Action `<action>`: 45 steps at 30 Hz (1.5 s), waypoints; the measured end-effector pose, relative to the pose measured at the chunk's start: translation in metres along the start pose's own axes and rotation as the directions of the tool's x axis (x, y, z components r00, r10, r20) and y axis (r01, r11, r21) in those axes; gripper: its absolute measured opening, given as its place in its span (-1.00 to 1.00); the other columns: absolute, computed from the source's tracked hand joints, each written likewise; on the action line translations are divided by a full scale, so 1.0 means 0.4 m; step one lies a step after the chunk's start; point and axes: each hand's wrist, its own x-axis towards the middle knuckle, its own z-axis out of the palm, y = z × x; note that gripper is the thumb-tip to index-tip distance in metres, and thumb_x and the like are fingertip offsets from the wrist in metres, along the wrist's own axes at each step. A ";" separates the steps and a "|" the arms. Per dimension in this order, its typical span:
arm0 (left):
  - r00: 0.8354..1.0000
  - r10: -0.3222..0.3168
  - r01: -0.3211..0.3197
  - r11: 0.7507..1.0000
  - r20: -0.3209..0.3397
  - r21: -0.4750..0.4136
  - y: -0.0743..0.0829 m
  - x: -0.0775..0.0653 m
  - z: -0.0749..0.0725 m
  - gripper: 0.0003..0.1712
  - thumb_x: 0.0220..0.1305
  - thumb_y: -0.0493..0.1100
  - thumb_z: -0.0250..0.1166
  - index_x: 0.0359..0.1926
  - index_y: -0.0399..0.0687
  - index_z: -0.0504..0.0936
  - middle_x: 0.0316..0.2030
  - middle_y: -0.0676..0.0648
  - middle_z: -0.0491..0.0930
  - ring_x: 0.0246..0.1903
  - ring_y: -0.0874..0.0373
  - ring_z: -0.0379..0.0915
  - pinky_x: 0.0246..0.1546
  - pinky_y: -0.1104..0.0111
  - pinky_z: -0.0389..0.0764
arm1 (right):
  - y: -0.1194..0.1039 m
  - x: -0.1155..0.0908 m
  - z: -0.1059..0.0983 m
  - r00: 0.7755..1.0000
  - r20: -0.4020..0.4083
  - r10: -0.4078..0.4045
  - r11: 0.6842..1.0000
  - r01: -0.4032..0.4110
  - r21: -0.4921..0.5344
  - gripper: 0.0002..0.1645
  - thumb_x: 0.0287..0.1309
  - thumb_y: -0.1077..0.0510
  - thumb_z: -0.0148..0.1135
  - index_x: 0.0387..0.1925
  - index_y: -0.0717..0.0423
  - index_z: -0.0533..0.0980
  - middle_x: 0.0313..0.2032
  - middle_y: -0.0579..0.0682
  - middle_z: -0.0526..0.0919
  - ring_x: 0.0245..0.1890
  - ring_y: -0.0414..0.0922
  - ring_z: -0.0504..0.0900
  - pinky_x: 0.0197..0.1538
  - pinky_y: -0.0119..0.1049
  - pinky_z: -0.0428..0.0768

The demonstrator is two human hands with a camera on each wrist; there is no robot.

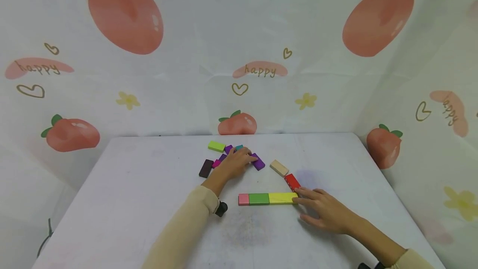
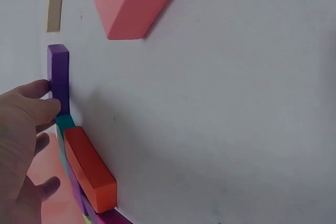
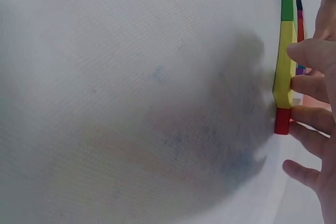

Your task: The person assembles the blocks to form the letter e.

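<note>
A pale cloth printed with peaches point(image 1: 194, 24), soft and faintly creased, hangs behind a wide white table point(image 1: 112, 219) whose top is smudged and finely textured. The right hand point(image 1: 325, 211) lies low with its fingers spread and loosely extended, touching the yellow and red blocks. The left hand point(image 1: 236, 164) reaches farther out, thumb and finger pinching the purple block point(image 1: 258, 162) at the right side of the far cluster. The step in hand seems to be picking out that block; the next move probably calls for a steady pinch and a clean separation from its neighbours.

The blocks are smooth, sharp-edged oblongs, likely painted wood. The yellow block point(image 1: 280, 198) is longest in a straight row, followed by the green block point(image 1: 259, 199) and the stubby pink block point(image 1: 243, 199). The red block point(image 1: 292, 182) slants away beside the yellow end, near the unpainted-looking tan block point(image 1: 279, 168).
</note>
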 end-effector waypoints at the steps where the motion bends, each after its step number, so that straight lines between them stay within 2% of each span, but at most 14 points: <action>1: 1.000 0.005 -0.005 1.000 -0.004 0.005 0.001 -0.002 0.001 -0.57 0.47 -0.22 0.14 0.29 0.11 0.57 0.24 -0.09 0.48 0.35 0.05 0.24 0.38 -0.18 0.11 | 0.001 0.000 0.000 1.000 0.002 0.000 1.000 0.000 0.000 -0.50 0.15 -0.10 0.39 0.10 -0.04 0.64 0.24 0.06 0.55 0.21 0.04 0.54 0.13 0.19 0.52; 10: 0.998 0.044 -0.040 0.994 -0.035 0.098 0.017 -0.014 0.017 -0.56 0.47 -0.11 0.16 0.32 0.13 0.54 0.13 -0.09 0.51 0.21 0.05 0.35 0.36 -0.15 0.20 | 0.005 -0.002 0.006 1.000 -0.012 -0.016 1.000 0.016 -0.012 -0.51 0.14 -0.09 0.40 0.10 -0.04 0.64 0.24 0.05 0.56 0.21 0.03 0.54 0.12 0.16 0.53; 18: 0.996 0.073 -0.066 0.987 -0.047 0.147 0.026 -0.024 0.019 -0.54 0.44 -0.07 0.15 0.31 -0.02 0.55 0.10 -0.10 0.53 0.15 0.04 0.39 0.29 -0.07 0.34 | 0.005 0.001 0.001 1.000 0.004 -0.020 1.000 0.020 -0.009 -0.49 0.15 -0.09 0.39 0.11 -0.02 0.63 0.25 0.07 0.55 0.22 0.05 0.53 0.12 0.18 0.52; 21: 0.996 0.082 -0.074 0.983 -0.045 0.168 0.025 -0.025 0.020 -0.53 0.44 -0.06 0.13 0.30 -0.05 0.54 0.18 -0.09 0.49 0.24 0.03 0.35 0.32 -0.08 0.30 | 0.005 0.000 0.000 1.000 0.006 -0.019 1.000 0.019 -0.007 -0.49 0.15 -0.09 0.39 0.11 -0.02 0.63 0.25 0.08 0.54 0.23 0.06 0.53 0.12 0.18 0.52; 25: 0.997 0.076 -0.072 0.983 -0.019 0.169 0.025 -0.025 0.022 -0.50 0.48 -0.02 0.08 0.34 -0.06 0.50 0.35 -0.07 0.40 0.42 0.02 0.16 0.38 -0.14 0.15 | 0.004 0.000 0.000 1.000 0.011 -0.015 1.000 0.015 -0.002 -0.50 0.16 -0.09 0.39 0.11 -0.02 0.63 0.25 0.08 0.54 0.23 0.07 0.53 0.13 0.19 0.52; 28: 0.998 0.062 -0.063 0.983 0.007 0.172 0.028 -0.024 0.021 -0.47 0.50 0.02 0.05 0.38 -0.05 0.45 0.40 -0.04 0.35 0.48 0.02 0.05 0.39 -0.19 0.05 | 0.003 0.000 0.002 1.000 0.004 -0.019 1.000 0.019 -0.003 -0.50 0.15 -0.06 0.40 0.11 -0.01 0.62 0.25 0.08 0.54 0.24 0.06 0.53 0.13 0.18 0.51; 34: 0.998 0.054 -0.057 0.985 0.026 0.162 0.032 -0.024 0.016 -0.45 0.50 0.03 0.04 0.39 -0.07 0.44 0.40 -0.04 0.35 0.49 0.04 0.03 0.39 -0.21 0.06 | -0.003 0.000 0.000 1.000 -0.012 -0.027 1.000 0.027 0.000 -0.50 0.11 -0.02 0.43 0.10 -0.01 0.63 0.24 0.08 0.55 0.22 0.03 0.54 0.13 0.15 0.53; 41: 0.998 0.067 -0.067 0.990 0.001 0.122 0.030 -0.019 0.020 -0.47 0.48 -0.01 0.06 0.37 -0.11 0.45 0.38 -0.07 0.37 0.48 0.01 0.05 0.37 -0.21 0.11 | -0.007 0.001 -0.004 1.000 -0.006 -0.014 1.000 0.014 0.007 -0.51 0.12 -0.02 0.43 0.10 -0.01 0.63 0.24 0.08 0.55 0.22 0.05 0.54 0.13 0.16 0.53; 45: 0.998 0.056 -0.057 0.991 0.013 0.122 0.029 -0.014 0.025 -0.45 0.49 0.01 0.06 0.39 -0.07 0.43 0.40 -0.05 0.35 0.49 0.02 0.02 0.38 -0.19 0.10 | -0.007 0.001 -0.004 1.000 -0.006 -0.013 1.000 0.013 0.010 -0.50 0.12 -0.02 0.43 0.10 -0.01 0.63 0.24 0.08 0.55 0.22 0.05 0.54 0.13 0.17 0.52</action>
